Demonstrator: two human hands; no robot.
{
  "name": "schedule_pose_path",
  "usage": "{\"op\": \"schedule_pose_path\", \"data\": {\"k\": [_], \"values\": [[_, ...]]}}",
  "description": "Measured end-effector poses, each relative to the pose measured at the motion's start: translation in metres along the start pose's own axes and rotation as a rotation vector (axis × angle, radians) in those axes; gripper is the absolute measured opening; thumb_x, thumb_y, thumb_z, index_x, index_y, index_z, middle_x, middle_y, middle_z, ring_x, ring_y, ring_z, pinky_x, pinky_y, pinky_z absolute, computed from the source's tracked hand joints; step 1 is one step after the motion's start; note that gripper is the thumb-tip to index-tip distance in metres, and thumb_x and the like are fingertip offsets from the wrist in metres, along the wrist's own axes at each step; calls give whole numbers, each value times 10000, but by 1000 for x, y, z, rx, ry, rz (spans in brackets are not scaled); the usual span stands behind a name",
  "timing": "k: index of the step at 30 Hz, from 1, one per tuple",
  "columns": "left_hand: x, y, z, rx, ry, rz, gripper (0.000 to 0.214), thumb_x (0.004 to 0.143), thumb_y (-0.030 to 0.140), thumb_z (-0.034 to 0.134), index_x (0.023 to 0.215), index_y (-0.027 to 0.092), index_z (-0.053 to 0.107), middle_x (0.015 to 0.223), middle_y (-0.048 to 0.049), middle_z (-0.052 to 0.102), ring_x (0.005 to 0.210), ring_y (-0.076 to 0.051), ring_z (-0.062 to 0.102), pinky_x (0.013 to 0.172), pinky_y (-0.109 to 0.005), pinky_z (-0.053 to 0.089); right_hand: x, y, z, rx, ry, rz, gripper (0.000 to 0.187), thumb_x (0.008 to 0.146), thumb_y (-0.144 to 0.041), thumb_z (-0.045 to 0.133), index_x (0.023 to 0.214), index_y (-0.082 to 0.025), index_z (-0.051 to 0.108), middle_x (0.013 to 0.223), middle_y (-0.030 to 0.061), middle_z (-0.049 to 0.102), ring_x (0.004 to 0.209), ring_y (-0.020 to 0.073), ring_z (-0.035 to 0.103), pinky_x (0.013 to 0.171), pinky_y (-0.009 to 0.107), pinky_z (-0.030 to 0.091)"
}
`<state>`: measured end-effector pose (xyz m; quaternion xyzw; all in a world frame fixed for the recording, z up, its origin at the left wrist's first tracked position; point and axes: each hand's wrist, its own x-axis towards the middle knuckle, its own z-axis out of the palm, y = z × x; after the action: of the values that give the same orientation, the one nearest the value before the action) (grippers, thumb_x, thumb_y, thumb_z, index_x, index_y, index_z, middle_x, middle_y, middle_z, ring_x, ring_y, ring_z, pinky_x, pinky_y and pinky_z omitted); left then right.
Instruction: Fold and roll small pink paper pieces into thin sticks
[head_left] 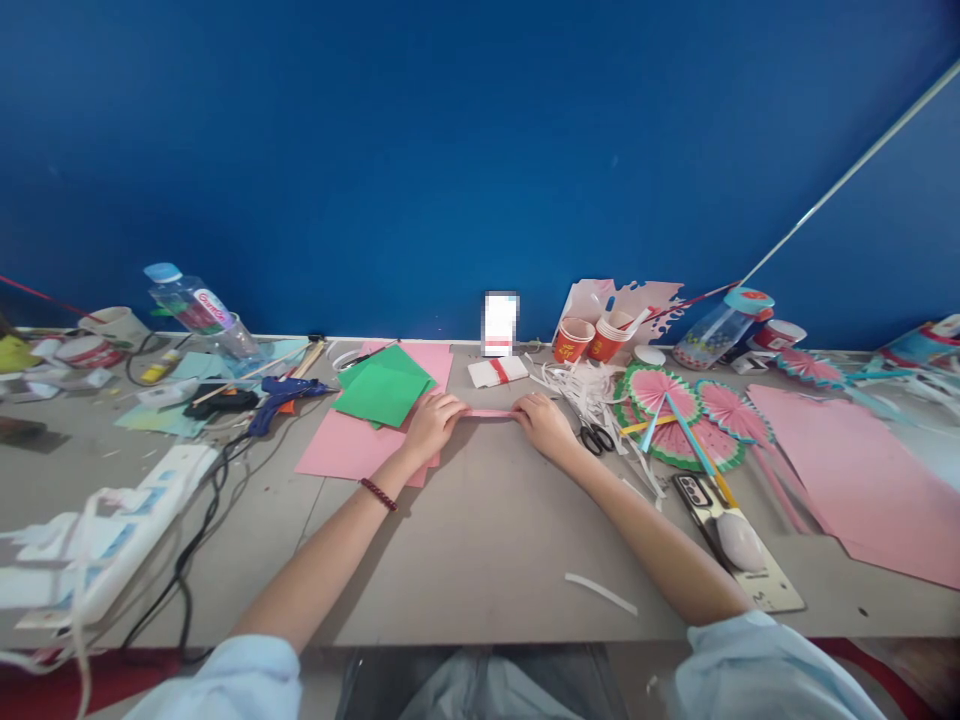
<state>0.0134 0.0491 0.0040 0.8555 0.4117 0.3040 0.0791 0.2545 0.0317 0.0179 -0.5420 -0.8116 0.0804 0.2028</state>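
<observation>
A narrow strip of folded pink paper [491, 413] stretches level between my two hands, above the grey table. My left hand [437, 425] pinches its left end, wrist beaded with a dark red bracelet. At the other end, my right hand [541, 425] has its fingers closed on the paper. Green paper sheets [386, 385] lie just left of my left hand, on top of pink sheets [337, 447]. Black-handled scissors [596, 438] rest beside my right wrist, among white paper strips [577, 390].
Finished pink and green paper fans [660, 400] lie on the right, near a phone [772, 580]. Red paper cups [574, 340] stand at the back. On the left are a blue glue gun [281, 395], a power strip [142, 520] with cables and a plastic bottle [199, 305].
</observation>
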Motion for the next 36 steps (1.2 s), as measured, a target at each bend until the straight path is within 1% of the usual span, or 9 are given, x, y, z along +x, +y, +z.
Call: {"op": "schedule_pose_path", "data": {"k": [4,8,12,14,16,19,25,31,36], "values": [[0,3,-3,-134,16,-37,258,936,224,428,936,207,686,879,-47,676,867,-187,595,820,-335,450,3,4,-5,119,18,40,139,906,-168,515,860,-158,646,860,70,651,871,189,559,773,272,404],[0,9,-8,-292,-1,-120,227,884,234,488,967,205,698,880,-53,688,784,-171,598,740,-306,474,5,3,-15,154,18,-27,147,884,-140,527,796,-154,644,809,67,645,850,191,547,775,284,410],[0,18,-14,-436,-93,-218,215,811,252,548,906,167,722,879,-68,719,747,-167,610,664,-268,466,5,-5,-28,163,-45,-110,175,881,-113,510,776,-153,645,794,64,641,841,183,547,779,278,414],[0,26,-18,-481,-163,-294,238,815,322,555,826,163,733,820,-56,724,717,-163,612,633,-251,458,5,-11,-35,160,-107,-137,193,879,-101,498,777,-154,652,793,62,646,830,180,556,771,277,416],[-1,36,-21,-529,-277,-358,314,819,428,561,814,169,738,699,-30,699,621,-148,584,544,-233,428,4,-16,-40,161,-162,-156,186,877,-109,504,791,-158,661,805,61,655,825,180,565,770,281,418],[-3,49,-23,-586,-323,-378,347,774,491,610,805,172,744,687,-23,691,621,-147,581,525,-221,418,1,-22,-47,166,-205,-186,176,879,-127,512,812,-168,669,824,59,666,834,185,575,771,286,419],[-3,57,-25,-763,-339,-495,353,726,499,652,724,152,717,656,-45,692,612,-152,609,586,-240,468,-1,-26,-59,184,-208,-216,207,892,-137,486,832,-180,679,836,53,677,816,179,586,774,291,427],[-2,59,-25,-862,-293,-557,328,688,477,697,690,149,708,604,-36,677,532,-127,584,561,-239,472,-2,-28,-66,203,-206,-190,226,891,-135,473,862,-187,692,864,52,690,833,180,602,778,287,435],[-4,60,-21,-858,-225,-564,296,695,443,706,686,147,720,632,-42,697,542,-128,599,570,-240,489,-3,-30,-65,192,-188,-195,216,884,-147,486,864,-183,698,848,57,682,813,177,594,757,289,436]]}}
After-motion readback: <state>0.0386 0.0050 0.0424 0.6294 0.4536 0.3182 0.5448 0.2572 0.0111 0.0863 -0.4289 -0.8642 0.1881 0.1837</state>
